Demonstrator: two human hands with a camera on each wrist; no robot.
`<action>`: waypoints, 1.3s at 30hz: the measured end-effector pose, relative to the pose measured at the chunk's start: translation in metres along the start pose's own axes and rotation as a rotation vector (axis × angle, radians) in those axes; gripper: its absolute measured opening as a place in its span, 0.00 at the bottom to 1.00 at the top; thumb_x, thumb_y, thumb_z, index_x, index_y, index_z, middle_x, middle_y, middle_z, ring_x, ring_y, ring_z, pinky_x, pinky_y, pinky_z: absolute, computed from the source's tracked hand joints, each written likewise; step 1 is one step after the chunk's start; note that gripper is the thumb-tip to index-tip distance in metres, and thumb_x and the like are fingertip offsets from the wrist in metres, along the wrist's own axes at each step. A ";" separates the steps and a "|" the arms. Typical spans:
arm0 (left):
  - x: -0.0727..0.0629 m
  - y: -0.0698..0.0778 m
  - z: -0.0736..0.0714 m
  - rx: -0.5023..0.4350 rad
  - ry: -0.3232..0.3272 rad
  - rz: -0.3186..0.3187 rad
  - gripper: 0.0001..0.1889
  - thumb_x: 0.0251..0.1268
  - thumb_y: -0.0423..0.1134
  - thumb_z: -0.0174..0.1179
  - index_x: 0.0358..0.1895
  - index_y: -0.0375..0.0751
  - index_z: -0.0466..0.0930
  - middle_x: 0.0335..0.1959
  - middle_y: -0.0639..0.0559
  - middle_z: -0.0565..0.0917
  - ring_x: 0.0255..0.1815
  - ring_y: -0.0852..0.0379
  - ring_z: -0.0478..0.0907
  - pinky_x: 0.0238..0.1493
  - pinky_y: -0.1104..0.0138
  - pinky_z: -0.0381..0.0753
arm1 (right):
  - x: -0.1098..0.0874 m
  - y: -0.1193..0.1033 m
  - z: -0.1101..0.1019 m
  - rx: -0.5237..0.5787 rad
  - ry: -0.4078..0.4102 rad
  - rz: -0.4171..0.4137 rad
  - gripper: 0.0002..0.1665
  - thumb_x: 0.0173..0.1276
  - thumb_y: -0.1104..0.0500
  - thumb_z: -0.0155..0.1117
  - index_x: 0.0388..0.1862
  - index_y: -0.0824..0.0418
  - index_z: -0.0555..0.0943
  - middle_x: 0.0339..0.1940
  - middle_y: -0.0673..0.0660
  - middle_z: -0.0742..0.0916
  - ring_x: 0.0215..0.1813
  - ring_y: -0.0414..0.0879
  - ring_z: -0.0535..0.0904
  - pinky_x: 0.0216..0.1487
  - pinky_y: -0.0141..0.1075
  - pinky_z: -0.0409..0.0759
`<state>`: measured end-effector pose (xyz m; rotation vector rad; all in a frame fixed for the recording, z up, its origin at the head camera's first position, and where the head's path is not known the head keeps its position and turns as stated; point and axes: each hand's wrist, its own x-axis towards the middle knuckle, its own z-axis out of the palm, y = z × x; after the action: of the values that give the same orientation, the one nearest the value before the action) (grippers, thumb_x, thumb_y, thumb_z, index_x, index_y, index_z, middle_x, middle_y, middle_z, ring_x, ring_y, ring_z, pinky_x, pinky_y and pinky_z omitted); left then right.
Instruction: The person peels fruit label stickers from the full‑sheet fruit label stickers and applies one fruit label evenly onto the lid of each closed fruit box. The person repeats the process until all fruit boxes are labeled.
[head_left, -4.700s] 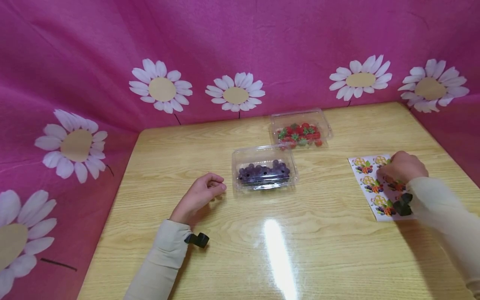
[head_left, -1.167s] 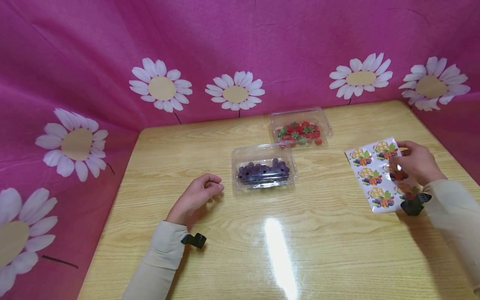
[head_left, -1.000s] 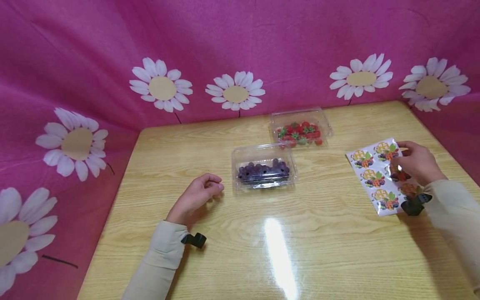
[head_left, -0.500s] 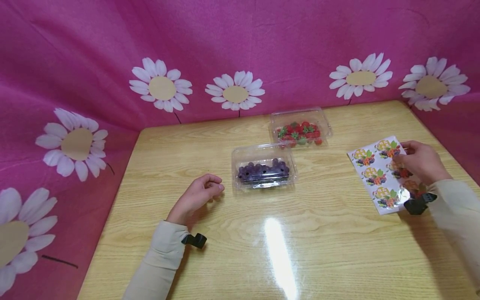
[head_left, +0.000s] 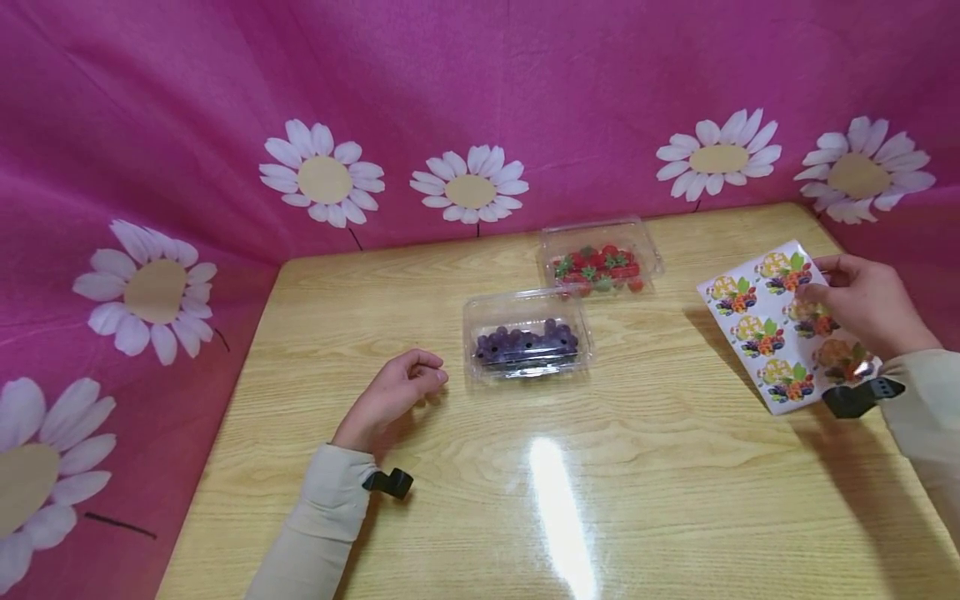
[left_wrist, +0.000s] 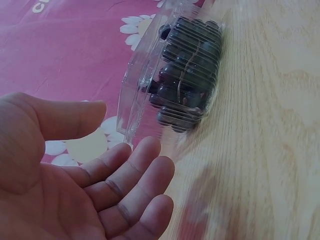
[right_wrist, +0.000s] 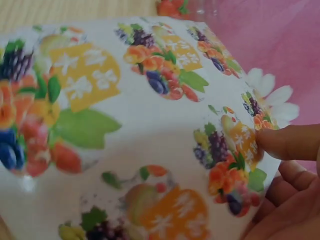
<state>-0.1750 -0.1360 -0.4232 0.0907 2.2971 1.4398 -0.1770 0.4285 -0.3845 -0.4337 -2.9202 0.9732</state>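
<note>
To the right of the grape box [head_left: 525, 308], the sticker sheet [head_left: 778, 330] is held above the table [head_left: 450, 525], its right edge pinched in the right hand [head_left: 873, 304]. Left of the box, near but apart, the left hand [head_left: 393, 392] has relaxed, slightly bent fingers.

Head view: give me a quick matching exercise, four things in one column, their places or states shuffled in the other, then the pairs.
1. sticker sheet
2. grapes
3. strawberries
4. left hand

A. inside the farther clear box, close to the pink cloth
B. beside the nearer clear box, holding nothing
C. held by the right hand
D. inside the nearer clear box

Pairs: 1-C, 2-D, 3-A, 4-B
</note>
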 end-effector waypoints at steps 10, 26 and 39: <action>-0.003 -0.001 -0.002 0.006 0.018 -0.011 0.19 0.72 0.39 0.55 0.61 0.31 0.72 0.47 0.39 0.82 0.44 0.47 0.78 0.43 0.63 0.76 | -0.007 -0.022 -0.010 0.001 0.032 -0.016 0.35 0.75 0.48 0.52 0.69 0.71 0.66 0.59 0.78 0.76 0.28 0.19 0.66 0.27 0.26 0.71; -0.004 -0.002 -0.004 0.002 0.067 -0.004 0.18 0.73 0.39 0.54 0.59 0.32 0.74 0.50 0.40 0.80 0.44 0.45 0.78 0.43 0.61 0.78 | -0.020 -0.056 -0.010 0.040 0.070 -0.084 0.31 0.73 0.46 0.56 0.65 0.67 0.71 0.42 0.52 0.86 0.28 0.21 0.70 0.26 0.26 0.74; -0.008 0.001 -0.003 -0.028 0.152 -0.021 0.14 0.73 0.40 0.55 0.56 0.37 0.77 0.49 0.43 0.80 0.47 0.44 0.78 0.45 0.59 0.79 | -0.032 -0.089 -0.006 0.067 0.041 -0.149 0.26 0.73 0.48 0.58 0.63 0.63 0.74 0.33 0.39 0.86 0.27 0.25 0.74 0.27 0.30 0.75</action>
<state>-0.1688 -0.1403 -0.4184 -0.0524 2.3894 1.5142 -0.1678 0.3547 -0.3250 -0.2261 -2.8253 1.0253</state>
